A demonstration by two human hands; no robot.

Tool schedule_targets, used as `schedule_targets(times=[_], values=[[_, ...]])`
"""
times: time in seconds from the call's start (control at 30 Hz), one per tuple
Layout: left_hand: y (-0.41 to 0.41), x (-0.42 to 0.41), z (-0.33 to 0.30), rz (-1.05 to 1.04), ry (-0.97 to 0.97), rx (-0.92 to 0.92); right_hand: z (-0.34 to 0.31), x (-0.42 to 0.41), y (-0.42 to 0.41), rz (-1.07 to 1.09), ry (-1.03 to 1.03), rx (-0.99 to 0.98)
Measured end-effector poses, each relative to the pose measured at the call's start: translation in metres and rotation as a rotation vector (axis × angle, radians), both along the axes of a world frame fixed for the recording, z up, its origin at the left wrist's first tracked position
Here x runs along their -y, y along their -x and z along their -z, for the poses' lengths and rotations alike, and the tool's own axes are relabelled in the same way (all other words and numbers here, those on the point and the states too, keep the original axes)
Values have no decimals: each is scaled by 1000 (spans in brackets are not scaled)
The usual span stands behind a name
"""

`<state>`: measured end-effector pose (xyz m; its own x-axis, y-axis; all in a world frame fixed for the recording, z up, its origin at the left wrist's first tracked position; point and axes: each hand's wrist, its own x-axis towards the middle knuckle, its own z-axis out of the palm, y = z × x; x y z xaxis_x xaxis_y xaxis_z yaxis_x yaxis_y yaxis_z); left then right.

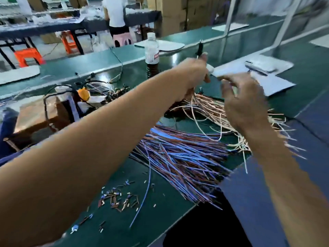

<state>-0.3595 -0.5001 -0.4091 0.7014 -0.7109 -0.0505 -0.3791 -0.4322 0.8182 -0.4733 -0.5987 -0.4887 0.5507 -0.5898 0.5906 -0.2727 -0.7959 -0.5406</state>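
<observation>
— So, starting at the left: any containers?

— An open brown cardboard box (35,113) sits at the far edge of the green worktop (124,220), with black cable looped over it. What lies inside I can't make out. Farther along stands a clear plastic bottle (151,50), with dark liquid only at its bottom.

— And that fanned blue-and-brown wire bundle (183,157)?

— It lies nearer the body, spilling over the worktop edge, and neither hand is on it.

— The hands, then?

— The left hand (194,77) is closed around a slim black piece (199,49) that sticks up past the thumb. Thin pale pink-and-white wires (213,107) run down out of the fist into a loose heap on the worktop beneath both hands. The right hand (243,100) is just beside it, fingers bent. Whether it pinches a strand is blurred, so I can't tell.

— How would those pale wires handle?

— Light and limp, I'd judge, yet springy enough to tangle or slide through a slack hold. They are best taken near the end, close to the black piece, one strand at a time, and not mid-length where they droop.
</observation>
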Motion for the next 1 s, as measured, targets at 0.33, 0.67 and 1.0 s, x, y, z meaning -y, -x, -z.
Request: schedule_targets(times=[0.33, 0.67, 1.0], values=[[-8, 37, -10, -212, 435, -587, -18, 16, 24, -557, -756, 171], [-3, 49, 7, -211, 519, -773, -27, 19, 17, -404, -654, -229], [-18, 50, 9, -189, 639, -842, -48, 42, 46, -208, -222, -28]])
